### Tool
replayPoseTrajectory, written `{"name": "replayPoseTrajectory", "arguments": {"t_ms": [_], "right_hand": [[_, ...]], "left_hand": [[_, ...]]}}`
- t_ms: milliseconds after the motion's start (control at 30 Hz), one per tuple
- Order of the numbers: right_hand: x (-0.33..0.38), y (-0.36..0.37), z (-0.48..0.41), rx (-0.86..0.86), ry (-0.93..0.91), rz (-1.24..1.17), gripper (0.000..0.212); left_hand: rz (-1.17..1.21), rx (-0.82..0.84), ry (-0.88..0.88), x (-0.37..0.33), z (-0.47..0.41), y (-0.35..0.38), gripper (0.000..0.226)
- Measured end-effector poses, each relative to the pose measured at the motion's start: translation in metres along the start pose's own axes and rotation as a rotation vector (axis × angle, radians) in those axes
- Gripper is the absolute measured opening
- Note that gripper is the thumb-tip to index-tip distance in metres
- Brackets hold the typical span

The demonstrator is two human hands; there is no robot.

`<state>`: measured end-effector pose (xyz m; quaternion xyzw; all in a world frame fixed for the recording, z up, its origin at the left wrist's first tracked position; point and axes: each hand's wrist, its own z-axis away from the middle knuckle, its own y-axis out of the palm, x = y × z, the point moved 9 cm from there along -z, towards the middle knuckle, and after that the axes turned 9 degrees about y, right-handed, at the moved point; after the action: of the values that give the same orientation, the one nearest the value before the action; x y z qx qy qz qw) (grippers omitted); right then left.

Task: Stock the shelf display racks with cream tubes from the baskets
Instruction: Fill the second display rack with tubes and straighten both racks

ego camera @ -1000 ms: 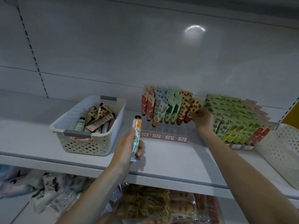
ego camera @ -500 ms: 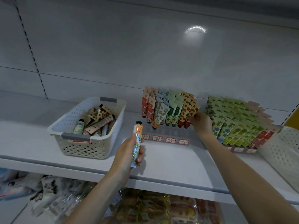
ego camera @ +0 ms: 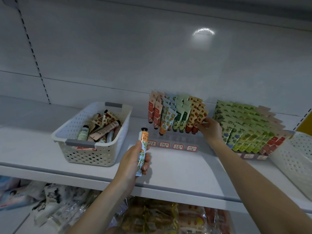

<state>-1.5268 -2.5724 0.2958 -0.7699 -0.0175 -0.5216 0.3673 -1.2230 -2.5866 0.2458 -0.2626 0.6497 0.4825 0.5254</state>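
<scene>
Head view: left hand (ego camera: 130,166) fingers grasp one floral tube (ego camera: 143,149); right hand (ego camera: 211,130) fingers pinch strawberry tube (ego camera: 199,119); two baskets (ego camera: 87,156) (ego camera: 293,159), two racks (ego camera: 172,146) (ego camera: 249,155).

Left hand (ego camera: 133,159), on a left forearm (ego camera: 101,203) raised from below, grips an orange tube (ego camera: 143,149) upright, cap up; right arm (ego camera: 253,174) extended forward, right hand (ego camera: 210,128) pinching a red tube (ego camera: 199,118) with thumb and fingertips.

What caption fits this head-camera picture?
Left hand holds a cream tube while right hand pinches a strawberry tube in the display rack.

No legible text on price labels (ego camera: 164,144)
</scene>
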Motion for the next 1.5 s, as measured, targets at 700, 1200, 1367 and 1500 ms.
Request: {"name": "replayPoseTrajectory", "arguments": {"t_ms": [700, 1200, 1367, 1500], "right_hand": [[0.093, 0.023, 0.169, 0.707, -0.045, -0.333, 0.013], [0.045, 0.034, 0.191, 0.819, 0.413, -0.62, 0.028], [0.07, 0.005, 0.181, 0.581, -0.082, -0.311, 0.009], [0.097, 0.005, 0.2, 0.622, -0.424, -0.18, 0.025]], "left_hand": [[-0.513, 0.218, 0.383, -0.044, 0.037, 0.021, 0.033], [-0.558, 0.142, 0.751, -0.096, 0.056, 0.017, 0.029], [-0.576, 0.141, 0.776, -0.104, 0.049, 0.021, 0.026], [-0.658, 0.189, 0.742, -0.096, 0.037, 0.031, 0.017]]}}
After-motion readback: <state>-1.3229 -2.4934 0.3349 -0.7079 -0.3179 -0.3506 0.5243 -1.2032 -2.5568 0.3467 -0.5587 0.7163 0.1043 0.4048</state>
